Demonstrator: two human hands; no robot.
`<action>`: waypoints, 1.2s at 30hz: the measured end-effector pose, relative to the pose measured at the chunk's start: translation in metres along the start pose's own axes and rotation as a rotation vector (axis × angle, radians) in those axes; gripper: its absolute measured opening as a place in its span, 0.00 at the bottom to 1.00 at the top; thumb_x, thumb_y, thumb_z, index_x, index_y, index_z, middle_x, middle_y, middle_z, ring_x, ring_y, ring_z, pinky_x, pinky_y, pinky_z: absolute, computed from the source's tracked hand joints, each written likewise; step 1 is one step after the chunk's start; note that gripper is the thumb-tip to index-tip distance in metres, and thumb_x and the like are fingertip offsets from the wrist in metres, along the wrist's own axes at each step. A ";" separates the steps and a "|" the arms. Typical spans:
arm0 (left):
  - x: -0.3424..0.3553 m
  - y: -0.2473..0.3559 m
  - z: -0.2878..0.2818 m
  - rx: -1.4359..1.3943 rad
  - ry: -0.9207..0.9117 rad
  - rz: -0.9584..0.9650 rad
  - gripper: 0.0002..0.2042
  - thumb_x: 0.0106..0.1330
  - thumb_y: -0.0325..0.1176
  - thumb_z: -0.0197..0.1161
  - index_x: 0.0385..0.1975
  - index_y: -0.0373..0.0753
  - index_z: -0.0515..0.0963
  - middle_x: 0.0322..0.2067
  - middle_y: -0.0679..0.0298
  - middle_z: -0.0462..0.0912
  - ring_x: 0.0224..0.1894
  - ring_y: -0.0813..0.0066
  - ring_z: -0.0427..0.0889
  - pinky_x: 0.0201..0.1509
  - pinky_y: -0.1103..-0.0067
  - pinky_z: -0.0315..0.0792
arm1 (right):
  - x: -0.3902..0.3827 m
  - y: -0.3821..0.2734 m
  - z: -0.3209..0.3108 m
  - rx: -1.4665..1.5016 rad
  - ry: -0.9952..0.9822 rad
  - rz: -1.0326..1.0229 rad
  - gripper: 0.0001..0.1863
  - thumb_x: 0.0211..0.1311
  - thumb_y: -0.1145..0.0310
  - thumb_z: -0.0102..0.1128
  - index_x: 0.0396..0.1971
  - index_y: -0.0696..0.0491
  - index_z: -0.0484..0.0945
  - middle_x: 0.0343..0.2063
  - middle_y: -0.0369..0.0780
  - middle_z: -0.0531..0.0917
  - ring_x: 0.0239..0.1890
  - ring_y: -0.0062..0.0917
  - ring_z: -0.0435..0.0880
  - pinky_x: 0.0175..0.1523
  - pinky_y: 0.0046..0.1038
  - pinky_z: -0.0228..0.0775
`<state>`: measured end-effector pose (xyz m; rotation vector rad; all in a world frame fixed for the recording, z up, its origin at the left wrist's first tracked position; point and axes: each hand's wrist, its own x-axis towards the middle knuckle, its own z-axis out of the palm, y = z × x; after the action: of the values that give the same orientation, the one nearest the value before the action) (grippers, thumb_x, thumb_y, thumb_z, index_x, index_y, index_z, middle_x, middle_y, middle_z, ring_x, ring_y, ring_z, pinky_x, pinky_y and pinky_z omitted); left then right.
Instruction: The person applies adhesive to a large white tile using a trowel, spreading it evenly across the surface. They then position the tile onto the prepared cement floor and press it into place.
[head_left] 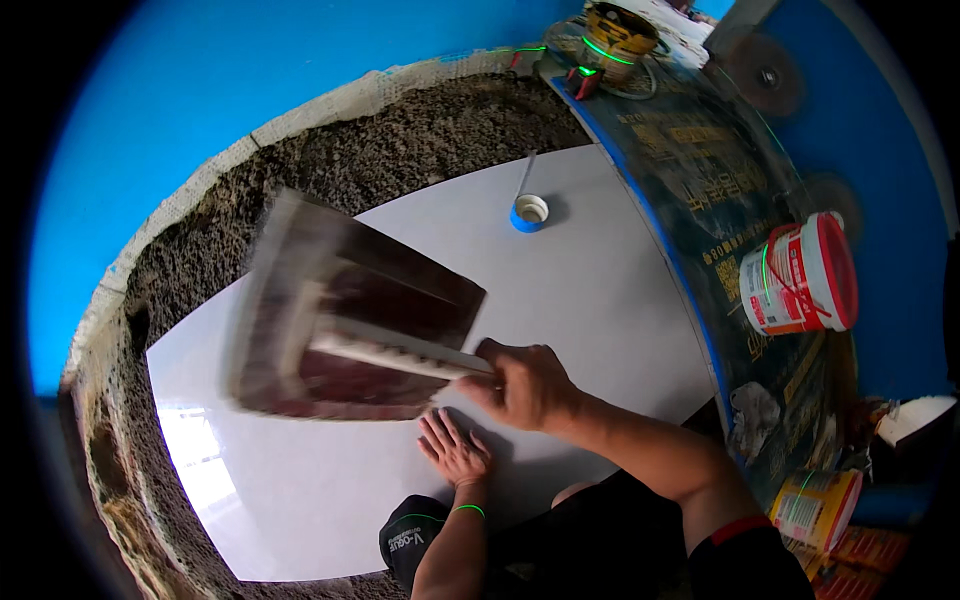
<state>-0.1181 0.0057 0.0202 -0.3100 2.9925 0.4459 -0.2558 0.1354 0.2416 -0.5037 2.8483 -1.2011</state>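
My right hand (530, 388) grips the pale handle of a large rectangular float (385, 345), raised above a big glossy white tile (600, 260). The float has a reddish-brown face marked with pale residue, and its left side is smeared by motion. Below its near edge, my left hand (458, 452) lies flat on the tile with fingers spread and holds nothing. A small blue-and-white round cup (530, 213) stands farther back on the tile, with a thin pale stick beside it. The float hides the tile's middle left.
Dark grainy mortar (400, 135) borders the tile along the blue wall (250, 60). Beyond its right edge, a dark printed sheet (690, 170) carries a red-and-white bucket (790, 280), a yellow bucket (815, 508) and a black-and-yellow bucket (620, 35). A small red-black device (583, 82) glows green.
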 end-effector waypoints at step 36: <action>-0.005 0.028 -0.002 0.108 -0.035 -0.005 0.36 0.63 0.41 0.48 0.71 0.37 0.46 0.73 0.53 0.42 0.75 0.55 0.36 0.74 0.57 0.32 | -0.106 0.271 -0.070 -0.205 0.365 1.076 0.41 0.66 0.35 0.37 0.31 0.64 0.80 0.26 0.54 0.82 0.36 0.48 0.83 0.42 0.41 0.73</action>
<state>-0.1191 0.0320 0.0303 -0.2970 2.9667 0.2849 -0.2435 0.3932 0.0894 1.2158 2.7243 -0.7986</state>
